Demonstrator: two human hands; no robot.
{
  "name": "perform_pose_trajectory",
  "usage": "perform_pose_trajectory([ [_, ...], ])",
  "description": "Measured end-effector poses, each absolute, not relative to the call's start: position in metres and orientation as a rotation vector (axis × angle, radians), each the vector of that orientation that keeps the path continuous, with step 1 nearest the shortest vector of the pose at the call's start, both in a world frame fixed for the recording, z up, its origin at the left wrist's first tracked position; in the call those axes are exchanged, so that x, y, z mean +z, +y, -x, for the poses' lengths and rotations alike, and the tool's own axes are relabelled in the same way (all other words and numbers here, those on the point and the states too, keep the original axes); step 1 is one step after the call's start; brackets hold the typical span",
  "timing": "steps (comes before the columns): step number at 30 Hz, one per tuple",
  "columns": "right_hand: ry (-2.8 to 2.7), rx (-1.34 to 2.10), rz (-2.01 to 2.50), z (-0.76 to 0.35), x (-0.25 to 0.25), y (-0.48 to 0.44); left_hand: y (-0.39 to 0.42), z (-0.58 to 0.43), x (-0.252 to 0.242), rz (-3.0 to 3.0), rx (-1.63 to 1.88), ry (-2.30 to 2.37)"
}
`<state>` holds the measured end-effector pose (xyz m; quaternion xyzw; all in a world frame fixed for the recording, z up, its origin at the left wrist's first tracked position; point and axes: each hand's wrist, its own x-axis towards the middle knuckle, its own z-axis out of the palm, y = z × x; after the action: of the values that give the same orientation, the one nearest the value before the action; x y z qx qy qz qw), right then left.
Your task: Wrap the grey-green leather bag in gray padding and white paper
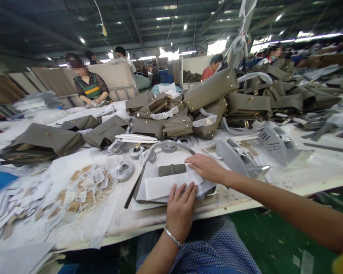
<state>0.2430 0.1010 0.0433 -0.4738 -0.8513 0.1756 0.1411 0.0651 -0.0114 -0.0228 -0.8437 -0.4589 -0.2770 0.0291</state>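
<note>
In front of me on the table lies an olive-grey bag (140, 194), mostly covered by white packing sheet (162, 187). My left hand (180, 207), with a metal bangle at the wrist, rests on the sheet's near edge, its fingers outstretched. At the far right corner, the stretched fingers of my right hand (205, 167) touch the white wrapping beside an olive rolled piece (172, 169). A strap wrapped in pale film (168, 144) arches behind the bag, and its dark end meets the right fingertips. Both palms are hidden.
Tags with strings (85, 186) are heaped at left, near a coiled strap (124, 171). Olive bags (211, 91) pile up across the back. Grey angled pieces (231, 156) stand at right. The table edge (246, 201) runs before my lap. A person (88, 85) works across the table.
</note>
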Motion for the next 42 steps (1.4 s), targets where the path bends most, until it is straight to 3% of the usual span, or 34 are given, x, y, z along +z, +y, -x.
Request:
perform_pose_trajectory([
  [4,-2.601,0.185,1.094,-0.260,0.022,0.031,-0.012,-0.051,-0.003,2.755,-0.832,-1.354],
  [8,-2.668,-0.129,1.016,-0.270,0.000,0.020,-0.012,-0.014,0.019,2.738,-0.591,-1.206],
  [12,-2.653,-0.252,1.001,-0.279,0.001,0.038,-0.006,0.029,0.029,2.599,-0.275,-1.157],
  [16,-2.503,-0.304,1.016,-0.277,0.004,0.027,0.005,0.049,0.011,2.575,-0.244,-1.154],
  [19,-2.349,-0.037,1.032,-0.264,0.002,-0.001,0.010,0.050,-0.012,2.557,-0.404,-1.219],
  [25,-1.812,1.181,1.473,-0.236,-0.006,-0.019,0.004,0.046,-0.023,2.562,-0.618,-1.274],
  [28,-1.544,1.398,1.372,-0.226,-0.005,-0.017,-0.001,0.043,-0.020,2.558,-0.643,-1.308],
  [32,-1.524,1.175,1.196,-0.204,0.010,-0.025,0.001,0.044,-0.027,2.409,-0.806,-1.375],
  [38,-1.951,0.778,0.958,-0.197,0.030,-0.012,0.006,0.056,-0.038,2.185,-1.106,-1.599],
  [42,-2.107,0.348,1.267,-0.248,0.012,0.024,0.004,0.057,-0.037,2.071,-1.234,-1.778],
])
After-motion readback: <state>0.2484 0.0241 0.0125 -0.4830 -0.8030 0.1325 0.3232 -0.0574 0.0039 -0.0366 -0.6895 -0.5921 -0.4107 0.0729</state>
